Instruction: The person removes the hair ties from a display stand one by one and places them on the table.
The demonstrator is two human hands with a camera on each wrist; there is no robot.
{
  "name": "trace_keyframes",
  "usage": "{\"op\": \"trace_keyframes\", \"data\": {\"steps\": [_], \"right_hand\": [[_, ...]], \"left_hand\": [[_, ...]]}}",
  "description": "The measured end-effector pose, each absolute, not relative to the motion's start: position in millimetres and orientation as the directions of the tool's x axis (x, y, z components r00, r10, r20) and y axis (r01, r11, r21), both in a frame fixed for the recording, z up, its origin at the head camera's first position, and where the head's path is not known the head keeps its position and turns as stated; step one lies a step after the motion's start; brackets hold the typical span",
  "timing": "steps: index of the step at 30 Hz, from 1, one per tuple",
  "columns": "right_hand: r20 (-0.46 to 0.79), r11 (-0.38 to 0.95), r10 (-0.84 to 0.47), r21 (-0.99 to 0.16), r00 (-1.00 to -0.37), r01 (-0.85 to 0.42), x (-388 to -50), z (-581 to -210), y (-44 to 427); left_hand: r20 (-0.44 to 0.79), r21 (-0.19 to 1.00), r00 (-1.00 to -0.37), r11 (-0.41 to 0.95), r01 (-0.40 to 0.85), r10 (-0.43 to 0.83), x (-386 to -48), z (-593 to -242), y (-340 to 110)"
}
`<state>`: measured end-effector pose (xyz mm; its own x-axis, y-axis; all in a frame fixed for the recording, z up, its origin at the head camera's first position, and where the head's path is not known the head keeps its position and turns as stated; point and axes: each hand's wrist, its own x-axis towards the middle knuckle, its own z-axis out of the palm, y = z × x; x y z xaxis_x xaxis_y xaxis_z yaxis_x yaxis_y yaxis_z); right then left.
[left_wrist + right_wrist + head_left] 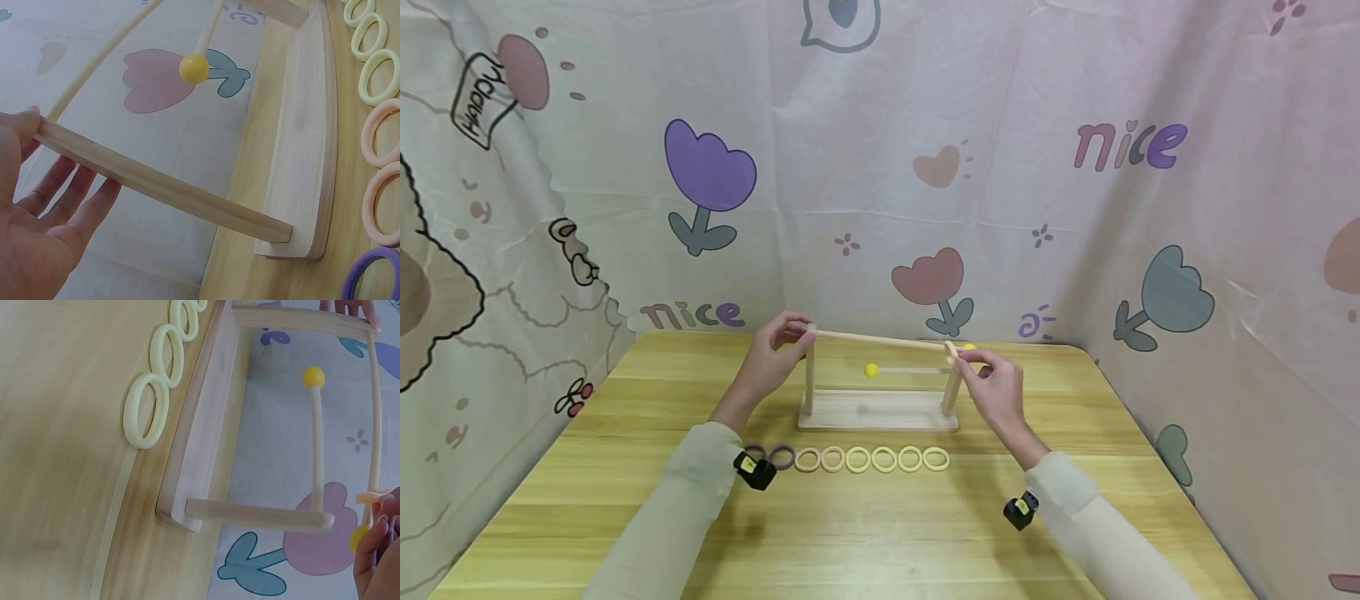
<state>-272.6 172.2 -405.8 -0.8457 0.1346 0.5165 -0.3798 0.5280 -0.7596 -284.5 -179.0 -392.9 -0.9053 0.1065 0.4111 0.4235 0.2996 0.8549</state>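
A wooden stand (877,410) has a flat base, two upright posts and two thin rods tipped with yellow balls. My left hand (782,343) holds the top of the left post (156,178), thumb above and fingers below in the left wrist view. From that post the upper rod (880,338) runs right, with its yellow ball (360,538) beside my right hand (996,385). That hand pinches a peach ring (951,351), which appears to be around the upper rod near its ball; fingers partly hide it. The lower rod (317,444) extends leftward from the right post (259,514).
In front of the base a row of rings lies on the wooden table (880,533): purple rings (782,457) at the left, peach rings (832,459) next to them, several pale yellow rings (883,460) to the right. A printed cloth (850,167) hangs behind the table.
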Motion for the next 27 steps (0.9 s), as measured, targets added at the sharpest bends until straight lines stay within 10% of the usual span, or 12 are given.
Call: {"op": "trace_keyframes", "data": {"steps": [27], "right_hand": [[0.519,0.530,0.190,-0.769,-0.833,-0.358,-278,-408,196]], "left_hand": [[0.414,0.853,-0.903,0.300,0.428,0.113,-285,-394,-180]]}}
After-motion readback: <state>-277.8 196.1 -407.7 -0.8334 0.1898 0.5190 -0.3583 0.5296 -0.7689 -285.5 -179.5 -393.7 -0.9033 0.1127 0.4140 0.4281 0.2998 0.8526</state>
